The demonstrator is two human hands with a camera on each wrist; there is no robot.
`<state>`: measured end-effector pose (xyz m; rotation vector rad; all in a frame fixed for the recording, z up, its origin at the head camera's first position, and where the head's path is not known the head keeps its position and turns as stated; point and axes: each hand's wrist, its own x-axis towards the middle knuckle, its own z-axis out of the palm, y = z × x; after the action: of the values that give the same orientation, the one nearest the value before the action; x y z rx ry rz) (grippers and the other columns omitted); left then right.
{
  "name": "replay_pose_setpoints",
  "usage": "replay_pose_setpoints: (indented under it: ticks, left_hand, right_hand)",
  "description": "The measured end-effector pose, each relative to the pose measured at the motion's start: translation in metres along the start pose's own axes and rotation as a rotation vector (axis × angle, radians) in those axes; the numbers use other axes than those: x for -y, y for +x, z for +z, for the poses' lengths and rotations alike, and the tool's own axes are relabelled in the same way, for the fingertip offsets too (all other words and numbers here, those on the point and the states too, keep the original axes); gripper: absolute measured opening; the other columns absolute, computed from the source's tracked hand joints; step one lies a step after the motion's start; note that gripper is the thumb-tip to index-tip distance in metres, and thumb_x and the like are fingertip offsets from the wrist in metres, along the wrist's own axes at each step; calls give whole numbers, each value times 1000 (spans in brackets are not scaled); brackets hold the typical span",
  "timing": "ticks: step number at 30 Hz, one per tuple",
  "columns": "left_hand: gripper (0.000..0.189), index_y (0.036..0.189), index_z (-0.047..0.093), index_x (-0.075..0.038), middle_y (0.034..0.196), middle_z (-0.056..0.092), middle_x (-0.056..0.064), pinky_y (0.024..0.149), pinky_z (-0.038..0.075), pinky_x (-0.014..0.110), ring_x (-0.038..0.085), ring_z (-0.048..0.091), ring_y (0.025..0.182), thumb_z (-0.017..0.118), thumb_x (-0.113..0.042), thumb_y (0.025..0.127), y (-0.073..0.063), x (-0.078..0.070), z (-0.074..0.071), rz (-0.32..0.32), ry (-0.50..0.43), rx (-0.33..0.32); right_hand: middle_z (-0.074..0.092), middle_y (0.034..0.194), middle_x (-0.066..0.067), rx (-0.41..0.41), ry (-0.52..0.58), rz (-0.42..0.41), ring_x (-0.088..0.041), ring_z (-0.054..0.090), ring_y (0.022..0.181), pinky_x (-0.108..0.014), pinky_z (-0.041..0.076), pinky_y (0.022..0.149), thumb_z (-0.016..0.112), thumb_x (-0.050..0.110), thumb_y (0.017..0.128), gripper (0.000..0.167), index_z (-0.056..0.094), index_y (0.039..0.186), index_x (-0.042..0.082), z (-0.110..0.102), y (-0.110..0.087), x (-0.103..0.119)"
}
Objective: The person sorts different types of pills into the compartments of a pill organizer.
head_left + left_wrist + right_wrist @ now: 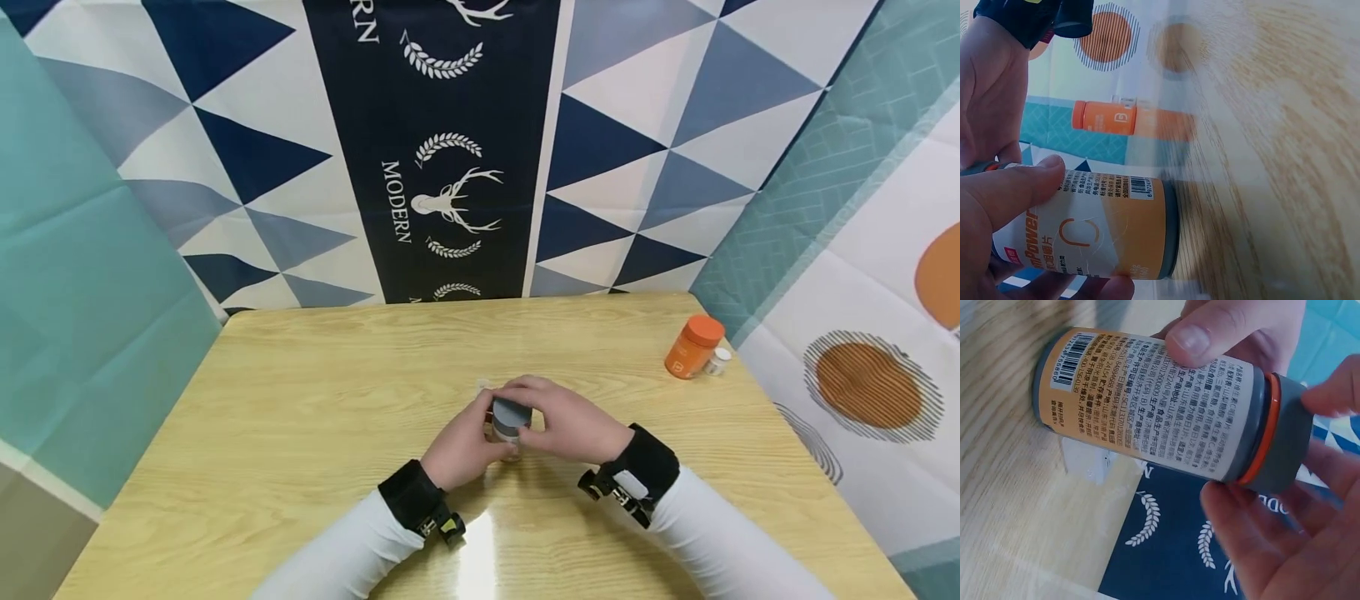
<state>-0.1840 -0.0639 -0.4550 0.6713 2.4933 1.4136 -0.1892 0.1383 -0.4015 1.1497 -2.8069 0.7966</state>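
A supplement bottle (1147,406) with a white and orange printed label stands on the wooden table between both hands. Its grey cap (512,413) has an orange ring (1262,431) beneath it in the right wrist view. My left hand (463,447) grips the labelled body, thumb across one side and fingers round the other, clearly seen in the left wrist view. From the other side my right hand (572,422) holds the cap, thumb on one edge and fingers on the opposite one. The left hand hides part of the label.
An orange jar (688,350) stands at the table's far right, with a small white-capped bottle (717,362) beside it. A small white object (1087,459) is just behind the held bottle. Patterned cloth walls (465,150) border the table (315,375) at the back and sides.
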Motion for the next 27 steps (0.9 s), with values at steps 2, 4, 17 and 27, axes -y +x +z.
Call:
replay_pose_setpoints:
  ticks: [2,4,17,27]
  left_hand:
    - [60,139,43,-18,128,56,-1,84,50,29,10,59,107,75,-31,90,2,-2,1,1,2,9]
    - [58,136,44,-20,126,58,-3,85,49,29,8,58,106,76,-32,89,4,-4,2,1,5,15]
    - [70,144,38,-19,130,56,-2,86,49,30,10,59,110,77,-32,88,2,-4,-1,7,7,6]
    - [65,141,40,-18,127,56,-2,81,50,28,9,59,103,76,-31,89,-1,-3,-3,-11,2,8]
  right_hand:
    - [58,119,-2,-57,-16,73,-14,59,100,-32,53,84,74,25,87,44,63,127,9,3,1,0]
    - [56,102,0,-104,-3,175,-11,56,83,-29,51,71,76,36,86,39,64,113,10,9,4,0]
    - [37,156,-8,58,54,21,-26,36,142,-45,37,110,62,14,93,60,42,150,9,-6,2,5]
    - [58,128,-4,64,-43,-36,-16,58,110,-33,51,91,66,13,90,45,61,135,7,-11,9,8]
